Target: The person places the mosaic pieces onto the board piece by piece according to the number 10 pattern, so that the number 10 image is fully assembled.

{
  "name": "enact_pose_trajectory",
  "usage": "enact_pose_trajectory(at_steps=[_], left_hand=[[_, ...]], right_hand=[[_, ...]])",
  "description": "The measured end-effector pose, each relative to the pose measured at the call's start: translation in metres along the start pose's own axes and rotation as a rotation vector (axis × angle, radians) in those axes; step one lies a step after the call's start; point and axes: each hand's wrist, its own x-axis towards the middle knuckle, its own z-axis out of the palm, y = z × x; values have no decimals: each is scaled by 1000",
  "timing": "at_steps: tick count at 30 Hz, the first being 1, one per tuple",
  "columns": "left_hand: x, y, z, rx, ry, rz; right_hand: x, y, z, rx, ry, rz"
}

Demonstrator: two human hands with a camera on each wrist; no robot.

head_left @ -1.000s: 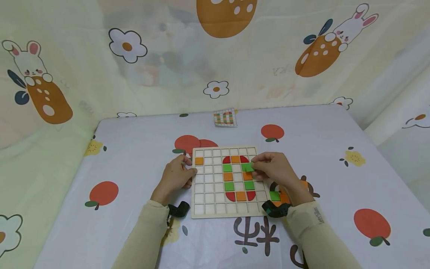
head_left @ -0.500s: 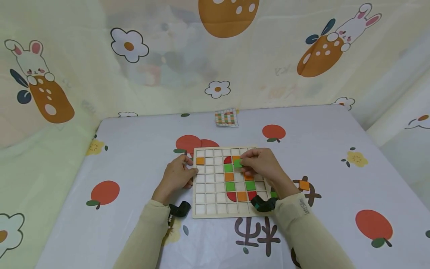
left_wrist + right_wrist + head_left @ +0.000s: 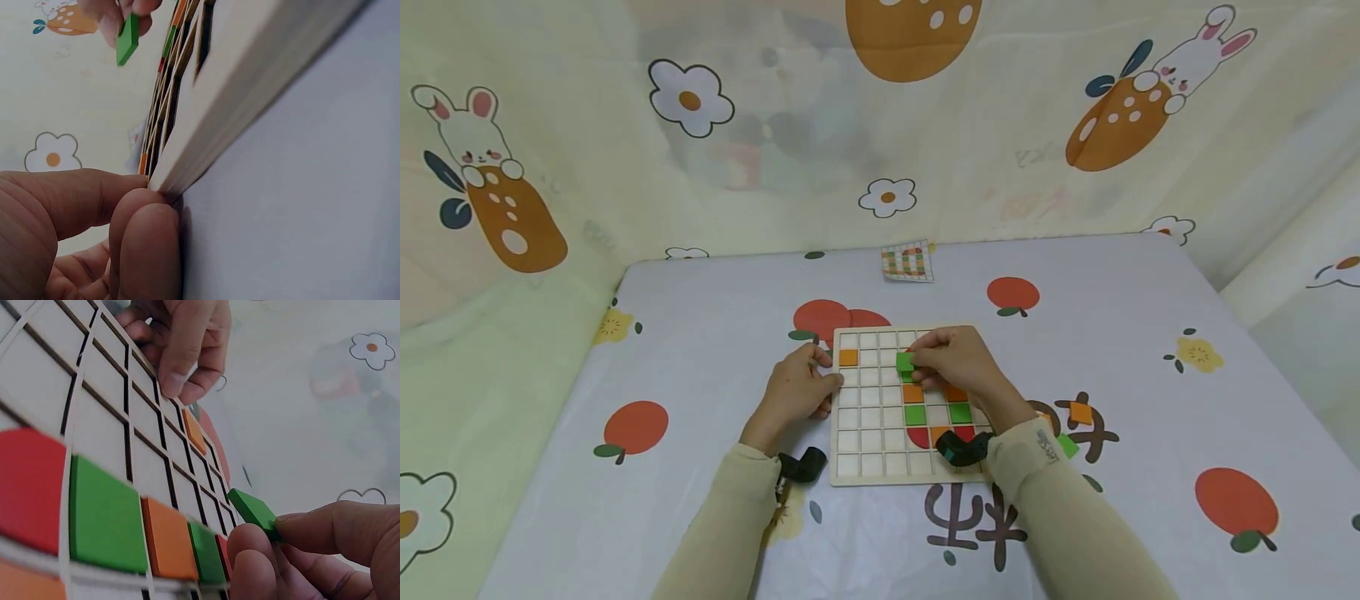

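My left hand (image 3: 793, 390) holds the left edge of a wooden grid board (image 3: 870, 442), thumb on the rim in the head view. In the left wrist view its fingertips pinch the board's side (image 3: 219, 94). Between thumb and fingers my right hand (image 3: 958, 362) pinches a green square tile (image 3: 904, 362), held tilted above the board in the right wrist view. Beneath it, a ring of tiles lies in the grid: a red rounded tile (image 3: 917, 437), a green tile (image 3: 106, 515) and an orange tile (image 3: 169, 537) among them. My right hand covers part of the ring.
A lone orange tile (image 3: 848, 357) sits near the board's upper left corner. Right of the board, a loose orange tile (image 3: 1081, 412) and a green tile (image 3: 1067, 446) lie on the printed tablecloth. A small pattern card (image 3: 907, 262) stands at the back.
My right hand has carried the green tile leftward over the board, from the ring's right side to its upper left. The left hand keeps its place on the board's edge.
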Motion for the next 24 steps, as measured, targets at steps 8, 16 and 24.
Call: enact_pose_trajectory(at_steps=[8,16,24], left_hand=[[2,0,0,6,-1,-1],[2,-1,-2,21,-4,-16],[3,-1,-2,11,-8,-16]], right_hand=[[14,-9,15,-25,-39,15],[26,-18,32,-31,-55,-2],[33,-20,40,-87,-46,22]])
